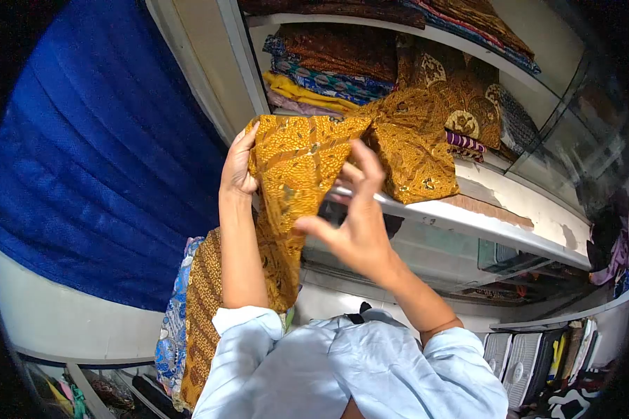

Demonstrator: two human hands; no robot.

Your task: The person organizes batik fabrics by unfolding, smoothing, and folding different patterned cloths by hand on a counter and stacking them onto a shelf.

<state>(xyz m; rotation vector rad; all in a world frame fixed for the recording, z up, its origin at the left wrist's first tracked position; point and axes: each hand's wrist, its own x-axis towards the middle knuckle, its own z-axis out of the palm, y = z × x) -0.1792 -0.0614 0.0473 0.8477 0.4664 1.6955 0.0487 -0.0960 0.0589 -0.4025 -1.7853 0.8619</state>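
Observation:
A golden-brown patterned cloth [297, 160] hangs in front of me, its upper left edge gripped by my left hand [240, 164]. My right hand [360, 216] is at the cloth's right side, slightly blurred, with thumb and fingers apart and nothing between them. From the cloth's upper right, more fabric of the same pattern [416, 157] lies over the shelf edge. Below my left hand, the lower folds hang down past my left forearm, beside a brown patterned cloth [204, 314] and a blue patterned cloth [172, 335].
Folded fabrics [335, 63] are stacked on a shelf [496, 230] ahead, with glass panels at the right. A blue curtain [105, 153] hangs at the left. Packed items [531, 359] stand at the lower right, and a glass case [105, 384] is at the lower left.

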